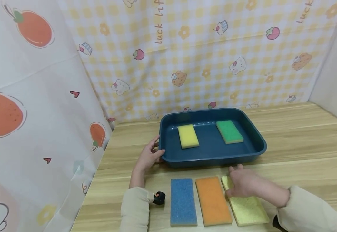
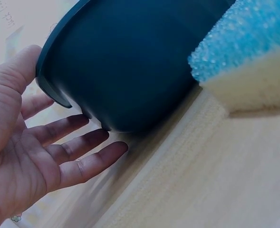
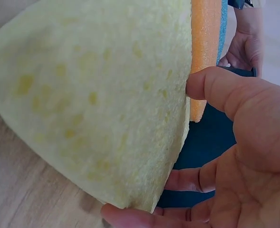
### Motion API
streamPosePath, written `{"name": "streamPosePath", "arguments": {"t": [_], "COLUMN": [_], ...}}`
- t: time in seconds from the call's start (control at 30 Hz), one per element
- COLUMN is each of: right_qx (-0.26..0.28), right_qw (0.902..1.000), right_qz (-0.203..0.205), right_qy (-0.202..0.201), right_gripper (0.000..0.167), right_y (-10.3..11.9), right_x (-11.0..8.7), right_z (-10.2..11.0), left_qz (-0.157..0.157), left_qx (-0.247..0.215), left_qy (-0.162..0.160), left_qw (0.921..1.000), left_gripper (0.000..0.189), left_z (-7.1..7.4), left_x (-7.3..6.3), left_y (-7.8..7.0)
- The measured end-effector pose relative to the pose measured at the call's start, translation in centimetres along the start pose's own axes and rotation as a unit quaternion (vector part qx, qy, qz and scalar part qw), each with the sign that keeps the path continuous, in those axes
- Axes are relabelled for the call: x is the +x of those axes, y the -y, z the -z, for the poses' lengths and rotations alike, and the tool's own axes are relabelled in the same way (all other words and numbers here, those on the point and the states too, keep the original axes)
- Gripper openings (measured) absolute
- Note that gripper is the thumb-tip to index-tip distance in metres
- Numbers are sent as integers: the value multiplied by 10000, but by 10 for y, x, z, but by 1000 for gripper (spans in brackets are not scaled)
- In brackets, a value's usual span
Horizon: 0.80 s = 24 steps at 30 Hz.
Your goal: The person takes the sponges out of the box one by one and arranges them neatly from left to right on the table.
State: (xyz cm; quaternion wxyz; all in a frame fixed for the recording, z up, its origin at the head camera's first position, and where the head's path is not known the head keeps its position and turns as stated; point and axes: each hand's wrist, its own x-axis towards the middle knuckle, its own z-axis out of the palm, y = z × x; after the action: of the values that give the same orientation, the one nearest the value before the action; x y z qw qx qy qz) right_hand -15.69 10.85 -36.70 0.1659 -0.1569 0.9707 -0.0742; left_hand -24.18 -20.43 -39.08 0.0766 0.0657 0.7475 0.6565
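Below both hands, cream sleeves (image 1: 134,209) are seen, with a black device (image 1: 159,198) worn at the left wrist. Under the right hand (image 1: 242,183), a pale yellow sponge (image 1: 249,209) is gripped by its far end: the thumb is set against its left long edge, and the fingers are bent around the far end and right corner. Whether that end is raised from the wooden table (image 1: 302,145) cannot be told. Just to the left of the right hand, an orange sponge (image 1: 214,201) is laid lengthwise, and further left, a blue sponge (image 1: 183,202); both are placed to the right of the left forearm.

The left hand (image 1: 149,156) is held loosely open, its thumb laid at the rim of a dark blue tray (image 1: 209,141) and its fingers spread, nearly straight, along the outer wall. The tray is set to the right of the left hand and just beyond the right fingertips. Inside it, a small yellow sponge (image 1: 188,136) is placed nearer the left hand, and a green sponge (image 1: 230,132) is laid farther right, beyond the right hand. Beyond both hands, the table is backed by a yellow-checked cloth (image 1: 156,64).
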Motion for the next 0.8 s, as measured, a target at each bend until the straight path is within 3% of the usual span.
{"name": "streamPosePath", "arguments": {"t": [0.3, 0.8], "right_qx": [-5, 76], "right_qw": [9996, 9994], "right_qz": [188, 215], "right_qy": [-195, -275], "right_gripper": [88, 89], "right_y": [-1, -2], "right_x": [-2, -2], "right_z": [-1, 0], "left_qz": [-20, 55], "left_qx": [41, 144], "left_qy": [-62, -81], "left_qw": [10000, 9998], "left_gripper": [65, 64], "left_z": [1, 1], "left_x": [5, 3], "left_y": [8, 5]}}
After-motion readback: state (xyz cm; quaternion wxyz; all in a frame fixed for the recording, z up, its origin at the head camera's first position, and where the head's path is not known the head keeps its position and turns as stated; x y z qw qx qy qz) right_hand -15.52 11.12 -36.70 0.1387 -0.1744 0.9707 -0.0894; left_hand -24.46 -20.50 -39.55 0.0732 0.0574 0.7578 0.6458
